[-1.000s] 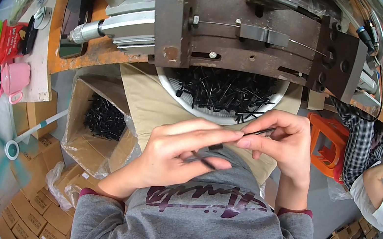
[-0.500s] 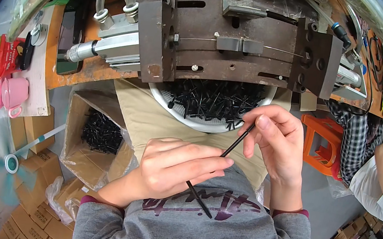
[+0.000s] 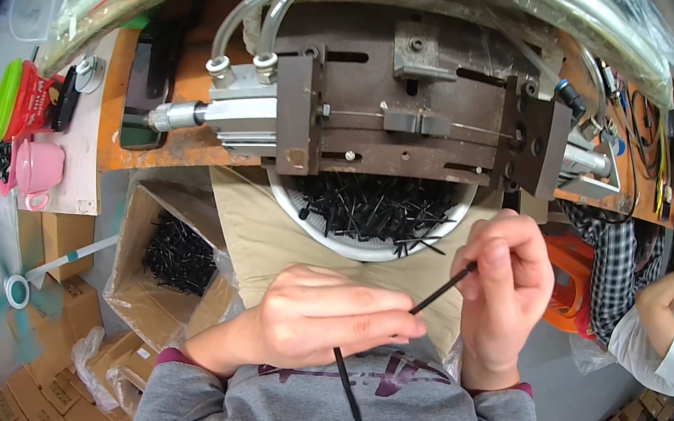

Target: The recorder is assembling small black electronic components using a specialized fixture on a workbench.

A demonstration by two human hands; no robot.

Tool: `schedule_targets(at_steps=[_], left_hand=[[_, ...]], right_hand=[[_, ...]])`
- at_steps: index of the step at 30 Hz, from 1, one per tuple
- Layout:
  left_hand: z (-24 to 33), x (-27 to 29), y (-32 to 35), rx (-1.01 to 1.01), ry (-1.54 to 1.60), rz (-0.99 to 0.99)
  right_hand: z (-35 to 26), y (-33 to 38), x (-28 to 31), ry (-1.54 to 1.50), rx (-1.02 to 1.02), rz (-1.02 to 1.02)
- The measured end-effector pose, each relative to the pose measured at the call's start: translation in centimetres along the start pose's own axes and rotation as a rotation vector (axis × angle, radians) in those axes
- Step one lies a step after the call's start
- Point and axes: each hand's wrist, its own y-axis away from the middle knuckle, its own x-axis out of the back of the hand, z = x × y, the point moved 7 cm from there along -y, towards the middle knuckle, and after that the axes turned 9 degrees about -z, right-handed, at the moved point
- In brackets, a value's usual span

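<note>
My left hand is closed, its fingers pressed together around thin black rods. One slim black rod slants up and right out of its fingertips. Its upper end is pinched in my right hand, between thumb and curled fingers. A second black rod pokes out below my left hand and points down toward my grey shirt; its upper part is hidden by the hand. Beyond my hands, a white basin holds a heap of black rod-like pieces.
A dark metal fixture with air cylinders stands on the bench. A cardboard box of black pieces sits at left, near a pink cup and a fan. At right are an orange stool and another person.
My right hand has closed more tightly around the rod's upper end and shifted slightly right. The view has tilted, so the fixture and basin appear lower.
</note>
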Motion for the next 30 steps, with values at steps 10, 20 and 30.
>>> schedule_targets(at_steps=[10, 20, 30], left_hand=[[-0.2, 4.3, 0.7, 0.112, 0.113, 0.073], [-2.8, 3.0, 1.7, 0.412, 0.880, 0.260], [-3.4, 2.3, 1.1, 0.294, 0.200, 0.220]], right_hand=[[-9.5, -7.0, -0.8, 0.709, 0.629, 0.119], [-11.7, -17.7, -6.5, 1.615, 0.934, 0.048], [-5.4, -4.3, -9.2, 0.696, 0.270, -0.581]])
